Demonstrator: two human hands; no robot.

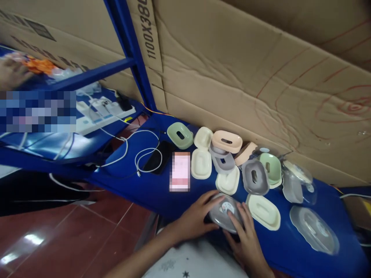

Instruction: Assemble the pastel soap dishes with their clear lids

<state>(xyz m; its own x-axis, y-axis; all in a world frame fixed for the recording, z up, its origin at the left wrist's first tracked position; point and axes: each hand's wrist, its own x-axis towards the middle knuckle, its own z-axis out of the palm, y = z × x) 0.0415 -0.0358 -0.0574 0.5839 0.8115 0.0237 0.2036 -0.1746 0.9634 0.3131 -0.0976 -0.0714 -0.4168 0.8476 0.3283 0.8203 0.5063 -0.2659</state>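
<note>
Between my two hands, near the table's front edge, is a grey soap box (222,219) with a see-through lid that carries a round sticker. My left hand (197,216) wraps round its left side. On the right, my right hand (245,235) has fingers over the lid and round the edge. Just beyond lie a cream soap dish part (228,181) and a grey slotted tray (255,177). A cream tray (264,212) sits right of my hands, and farther right a clear lid (314,230) rests on the blue table.
Green (175,137), peach (227,142) and cream dish parts line the back by a cardboard wall (208,85). A lit phone (180,172), a dark phone (160,156) and a white cable (127,144) lie left. Another person's hand (13,73) is beyond the blue frame (124,38).
</note>
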